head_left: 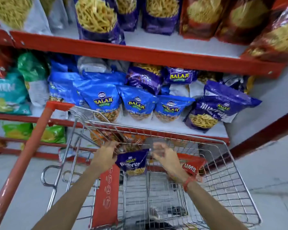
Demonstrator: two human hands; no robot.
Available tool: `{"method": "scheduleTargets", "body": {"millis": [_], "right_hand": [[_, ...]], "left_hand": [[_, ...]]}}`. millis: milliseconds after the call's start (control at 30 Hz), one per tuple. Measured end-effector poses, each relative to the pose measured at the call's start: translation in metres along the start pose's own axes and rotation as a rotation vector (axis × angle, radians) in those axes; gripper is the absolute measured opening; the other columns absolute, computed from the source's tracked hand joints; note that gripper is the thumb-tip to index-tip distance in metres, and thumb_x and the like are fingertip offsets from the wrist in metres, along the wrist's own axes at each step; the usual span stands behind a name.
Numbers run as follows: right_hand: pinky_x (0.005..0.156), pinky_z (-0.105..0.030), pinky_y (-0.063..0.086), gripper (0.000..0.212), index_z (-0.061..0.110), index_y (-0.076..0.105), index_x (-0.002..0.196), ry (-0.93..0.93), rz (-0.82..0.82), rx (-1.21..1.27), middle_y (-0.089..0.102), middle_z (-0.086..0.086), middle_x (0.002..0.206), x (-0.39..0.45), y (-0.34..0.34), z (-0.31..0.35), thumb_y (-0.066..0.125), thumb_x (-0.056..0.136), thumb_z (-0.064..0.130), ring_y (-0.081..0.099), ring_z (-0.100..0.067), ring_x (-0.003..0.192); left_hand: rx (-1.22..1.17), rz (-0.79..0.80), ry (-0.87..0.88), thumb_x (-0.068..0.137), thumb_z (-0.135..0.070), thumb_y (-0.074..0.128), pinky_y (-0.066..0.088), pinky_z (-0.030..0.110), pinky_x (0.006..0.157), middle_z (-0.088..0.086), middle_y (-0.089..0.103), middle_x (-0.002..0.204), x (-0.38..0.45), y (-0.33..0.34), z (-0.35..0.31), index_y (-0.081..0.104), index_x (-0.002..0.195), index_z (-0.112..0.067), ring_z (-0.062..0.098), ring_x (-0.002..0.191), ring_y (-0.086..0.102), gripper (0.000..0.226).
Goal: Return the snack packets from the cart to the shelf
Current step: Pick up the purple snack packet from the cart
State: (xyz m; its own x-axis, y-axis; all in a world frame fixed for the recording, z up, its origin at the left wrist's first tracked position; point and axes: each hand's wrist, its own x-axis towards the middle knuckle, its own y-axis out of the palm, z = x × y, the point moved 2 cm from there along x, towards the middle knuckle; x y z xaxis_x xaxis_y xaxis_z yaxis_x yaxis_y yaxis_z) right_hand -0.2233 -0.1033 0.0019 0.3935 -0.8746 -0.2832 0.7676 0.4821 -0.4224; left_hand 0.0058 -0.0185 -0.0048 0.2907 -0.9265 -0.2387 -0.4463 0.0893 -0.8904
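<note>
Task midway, by my judgement: purple Balaji packet [133, 161] above cart [231, 171], between my hands, not yet on shelf [173, 128]. Left hand [105, 156] fingers touch its left edge; pinch or not, I cannot tell. Right hand [163, 155] blurred, fingers loosely curled beside top corner, apparently empty. Cart contents: red packet [190, 165] at right; orange-brown packets [123, 138] at far end. Shelf holds blue and purple packets.

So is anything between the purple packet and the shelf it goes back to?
Only the cart's front rim lies between the purple packet and the shelf; lifted over it, nothing visible blocks the way.
</note>
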Motion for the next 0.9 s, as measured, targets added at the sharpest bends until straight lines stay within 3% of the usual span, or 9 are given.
{"method": "scheduleTargets", "body": {"millis": [200,333,467,533,600,633,700,800,900], "right_hand": [[0.088,-0.035,0.058,0.045,0.002,0.056,0.126,0.293,0.129,-0.059,0.066,-0.015,0.122,0.023,0.033,-0.066,0.07,0.084,0.009,0.068,-0.026,0.102],[0.055,-0.032,0.06,0.028,-0.007,0.056,0.122,0.293,0.152,0.021,0.054,-0.025,0.13,0.054,0.05,-0.099,0.045,0.097,0.0,0.059,-0.032,0.09],[0.095,-0.048,0.053,0.05,0.013,0.058,0.119,0.263,0.251,-0.059,0.064,-0.005,0.109,0.082,0.07,-0.115,0.075,0.075,-0.005,0.059,-0.026,0.108],[0.096,-0.043,0.053,0.047,0.015,0.061,0.108,0.318,0.291,-0.033,0.065,0.001,0.102,0.093,0.08,-0.123,0.077,0.071,-0.009,0.059,-0.022,0.105],[0.08,-0.023,0.057,0.042,0.004,0.063,0.111,0.378,0.279,-0.037,0.068,-0.011,0.106,0.103,0.086,-0.129,0.076,0.073,-0.008,0.064,-0.019,0.094],[0.064,-0.011,0.054,0.041,0.002,0.061,0.113,0.413,0.271,-0.027,0.069,-0.014,0.103,0.108,0.088,-0.133,0.076,0.075,-0.005,0.066,-0.012,0.08],[0.046,-0.01,0.045,0.033,0.002,0.057,0.115,0.515,0.197,0.041,0.069,-0.019,0.095,0.11,0.084,-0.139,0.07,0.084,0.004,0.061,-0.005,0.06],[0.063,-0.018,0.052,0.02,-0.003,0.068,0.104,0.514,0.115,0.154,0.071,-0.014,0.109,0.108,0.073,-0.138,0.054,0.096,0.009,0.066,-0.025,0.092],[0.061,-0.021,0.047,0.016,0.0,0.072,0.085,0.419,0.084,0.273,0.076,0.004,0.08,0.097,0.063,-0.124,0.057,0.091,-0.002,0.071,-0.004,0.072]], "left_hand": [[0.413,0.087,-0.045,0.085,-0.008,0.056,0.028,0.038,0.113,0.01,0.045,0.144,0.016,0.046,0.02,0.033,0.139,-0.013,0.028,0.133,0.04,0.059],[0.621,0.136,0.03,0.086,-0.015,0.054,0.003,0.045,0.121,0.003,0.055,0.138,0.038,0.063,0.031,0.036,0.141,-0.018,0.021,0.134,0.042,0.058],[0.649,0.145,-0.02,0.085,-0.025,0.056,0.004,0.044,0.121,-0.008,0.072,0.105,0.054,0.071,0.037,0.065,0.11,-0.027,0.015,0.113,0.058,0.027],[0.642,0.137,-0.061,0.086,-0.033,0.057,0.005,0.039,0.121,-0.006,0.073,0.1,0.061,0.074,0.04,0.069,0.099,-0.025,0.014,0.108,0.061,0.02],[0.582,0.103,-0.069,0.086,-0.041,0.055,0.011,0.033,0.121,-0.006,0.074,0.099,0.065,0.074,0.041,0.069,0.098,-0.027,0.013,0.104,0.063,0.023],[0.517,0.064,-0.081,0.085,-0.042,0.057,0.02,0.029,0.117,-0.006,0.075,0.097,0.066,0.073,0.04,0.07,0.099,-0.027,0.013,0.102,0.064,0.025],[0.33,0.009,-0.134,0.083,-0.044,0.059,0.043,0.026,0.092,-0.002,0.076,0.092,0.067,0.068,0.037,0.072,0.1,-0.027,0.017,0.095,0.066,0.027],[0.081,-0.077,-0.15,0.078,-0.044,0.065,0.053,0.031,0.069,0.005,0.077,0.086,0.066,0.061,0.033,0.075,0.099,-0.023,0.024,0.08,0.069,0.03],[-0.18,-0.226,-0.163,0.068,-0.036,0.078,0.05,0.022,0.06,0.004,0.076,0.077,0.058,0.049,0.029,0.077,0.088,-0.017,0.017,0.066,0.067,0.028]]}}
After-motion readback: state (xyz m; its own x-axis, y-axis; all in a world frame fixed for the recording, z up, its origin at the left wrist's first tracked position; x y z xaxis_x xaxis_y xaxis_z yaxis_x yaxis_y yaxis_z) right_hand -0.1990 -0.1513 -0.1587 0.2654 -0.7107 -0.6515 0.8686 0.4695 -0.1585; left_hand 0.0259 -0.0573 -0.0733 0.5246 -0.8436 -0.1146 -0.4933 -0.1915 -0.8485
